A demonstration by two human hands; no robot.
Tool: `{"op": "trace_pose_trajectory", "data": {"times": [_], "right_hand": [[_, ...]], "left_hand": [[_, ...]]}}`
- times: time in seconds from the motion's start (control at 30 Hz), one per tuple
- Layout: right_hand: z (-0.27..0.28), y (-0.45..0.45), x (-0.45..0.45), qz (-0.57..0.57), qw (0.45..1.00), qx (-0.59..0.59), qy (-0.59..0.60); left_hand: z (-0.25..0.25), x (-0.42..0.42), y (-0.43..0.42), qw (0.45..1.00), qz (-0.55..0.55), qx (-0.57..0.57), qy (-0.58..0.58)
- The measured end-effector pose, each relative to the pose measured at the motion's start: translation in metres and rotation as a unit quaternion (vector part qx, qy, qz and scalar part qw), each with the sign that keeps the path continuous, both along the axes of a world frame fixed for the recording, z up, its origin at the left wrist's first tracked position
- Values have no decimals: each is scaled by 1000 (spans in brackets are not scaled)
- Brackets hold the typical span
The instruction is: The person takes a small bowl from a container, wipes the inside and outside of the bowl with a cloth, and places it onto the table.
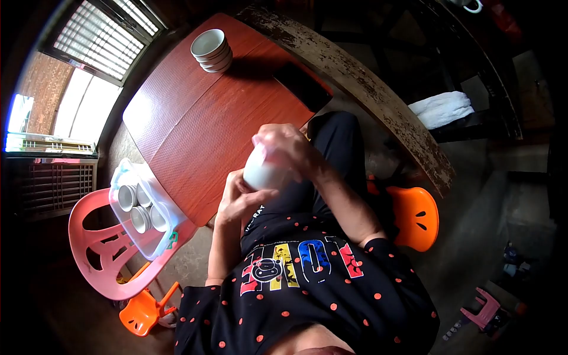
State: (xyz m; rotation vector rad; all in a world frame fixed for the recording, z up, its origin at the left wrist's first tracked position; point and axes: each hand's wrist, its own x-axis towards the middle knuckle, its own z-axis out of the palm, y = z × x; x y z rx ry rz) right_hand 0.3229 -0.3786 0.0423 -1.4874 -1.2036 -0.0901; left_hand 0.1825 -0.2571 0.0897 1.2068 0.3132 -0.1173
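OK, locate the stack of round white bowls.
In the head view, the stack stands far out on the red table, left of the flat black object.

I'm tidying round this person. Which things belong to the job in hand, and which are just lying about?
Seemingly part of the job:
white bowl
pink cloth, blurred
bowl stack
tub of crockery

Probably just lying about:
flat black object
white towel
orange chairs

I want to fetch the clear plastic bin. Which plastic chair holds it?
The large pink plastic chair beside the red wooden table; it alone bears the clear bin.
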Motion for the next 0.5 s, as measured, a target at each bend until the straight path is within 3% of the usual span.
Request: {"op": "trace_pose_trajectory", "data": {"times": [0.03, 0.07, 0.13, 0.17, 0.2, 0.23, 0.27, 0.33, 0.43, 0.5], "right_hand": [[-7, -3, -5, -60, 998, -32, 10], [-23, -1, -15, -26, 987, 17, 161], [-8, 4, -14, 40, 960, 15, 276], [8, 5, -3, 69, 967, -35, 243], [21, 9, -3, 134, 877, -20, 460], [46, 4, -3, 88, 939, -117, 312], [39, 8, 2, 107, 966, -155, 179], [37, 9, 4, 86, 989, -121, 8], [32, 8, -15, -15, 999, 6, -44], [22, 11, -30, -50, 996, 65, -45]], "left_hand": [[-5, 0, 0, 999, 18, -22, -35], [-5, 2, -1, 995, 32, -73, -56], [-10, 4, 1, 988, 41, -131, -70], [-11, 5, 0, 985, 47, -149, -73], [-12, 7, -3, 982, 52, -166, -77], [-13, 9, -5, 978, 57, -185, -82], [-24, 8, -2, 974, 21, -188, -126], [-63, 1, 16, 941, 48, -306, -134], [-71, -3, 21, 836, 139, -511, -141], [-86, -6, 27, 788, 169, -570, -163]]}}
